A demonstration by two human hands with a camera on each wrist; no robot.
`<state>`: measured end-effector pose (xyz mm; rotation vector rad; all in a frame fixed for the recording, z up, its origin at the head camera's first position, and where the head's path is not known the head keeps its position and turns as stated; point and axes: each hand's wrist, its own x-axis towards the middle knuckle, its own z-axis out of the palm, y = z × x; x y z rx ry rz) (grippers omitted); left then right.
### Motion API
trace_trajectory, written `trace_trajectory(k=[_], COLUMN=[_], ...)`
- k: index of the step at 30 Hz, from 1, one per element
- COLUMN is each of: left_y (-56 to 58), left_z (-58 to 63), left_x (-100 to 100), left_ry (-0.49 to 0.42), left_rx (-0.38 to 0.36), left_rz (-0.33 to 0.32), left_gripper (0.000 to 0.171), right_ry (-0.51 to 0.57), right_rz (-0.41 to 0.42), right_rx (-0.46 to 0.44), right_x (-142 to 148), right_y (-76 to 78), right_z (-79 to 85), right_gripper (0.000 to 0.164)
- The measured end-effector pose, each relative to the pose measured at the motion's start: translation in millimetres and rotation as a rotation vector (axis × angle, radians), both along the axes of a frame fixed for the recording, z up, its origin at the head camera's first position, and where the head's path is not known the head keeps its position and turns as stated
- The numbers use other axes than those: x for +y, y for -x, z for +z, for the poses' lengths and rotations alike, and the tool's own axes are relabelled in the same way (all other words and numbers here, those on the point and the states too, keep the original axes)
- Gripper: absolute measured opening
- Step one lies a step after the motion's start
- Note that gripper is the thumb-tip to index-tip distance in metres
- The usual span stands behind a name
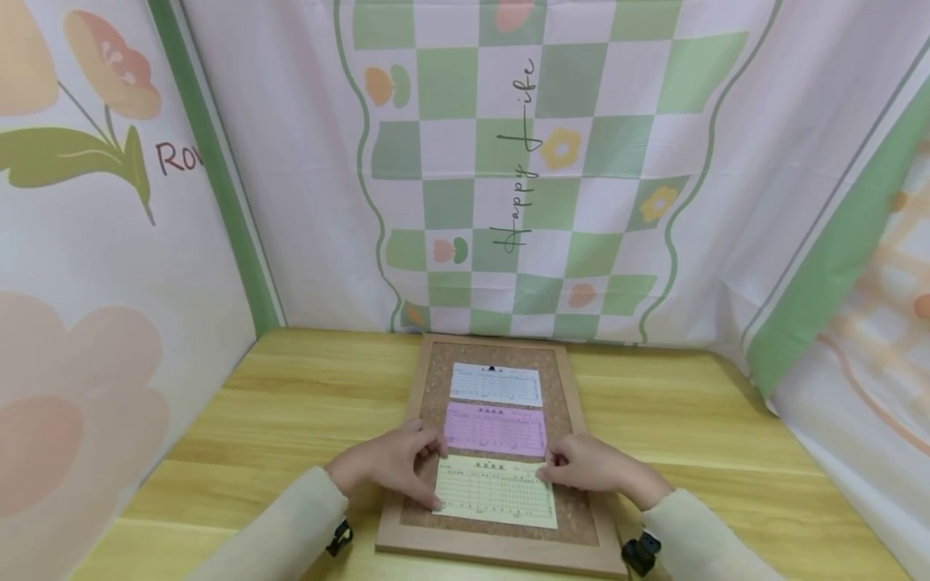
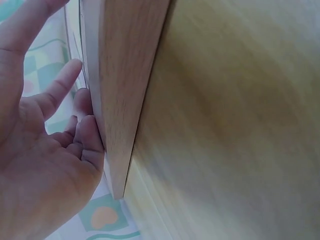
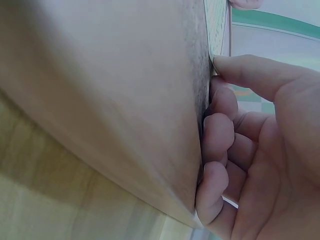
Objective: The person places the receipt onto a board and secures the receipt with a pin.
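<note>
A yellow printed form [image 1: 494, 494] lies on the near part of a wood-framed cork board [image 1: 429, 522]. My left hand [image 1: 398, 461] is at the form's left edge, thumb at the lower corner and forefinger near the upper one, spread apart. In the left wrist view its other fingers [image 2: 91, 135] bend against the wooden frame [image 2: 125, 75]. My right hand [image 1: 592, 464] pinches the form's right edge near the top corner between thumb and forefinger. Seen from the right wrist, the remaining fingers [image 3: 218, 137] curl and rest on the board's side.
Above the yellow form, a pink form [image 1: 496, 429] and a blue-white form [image 1: 496, 384] lie in line on the cork. A small black pin or clip [image 1: 492, 369] sits at the blue-white one's top. The wooden table [image 1: 305, 387] meets a printed curtain [image 1: 443, 161] behind.
</note>
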<state>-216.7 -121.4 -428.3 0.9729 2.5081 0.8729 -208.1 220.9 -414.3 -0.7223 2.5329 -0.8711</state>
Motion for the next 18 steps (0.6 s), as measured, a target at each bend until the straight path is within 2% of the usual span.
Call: trace_trajectory(k=[12, 18], left_y=[-1.6, -1.7], left_z=[3.2, 3.4], left_x=[1.8, 1.6], left_ry=[0.028, 0.020], left_rx=[-0.024, -0.029], left_rz=[0.016, 0.015], left_gripper=[0.059, 0.059], right_ry=[0.011, 0.008], right_rz=[-0.042, -0.071], right_rx=[-0.056, -0.032], right_x=[2.1, 7.0], right_y=[2.3, 2.7], right_z=[-0.2, 1.5], right_gripper=[0.022, 0.014])
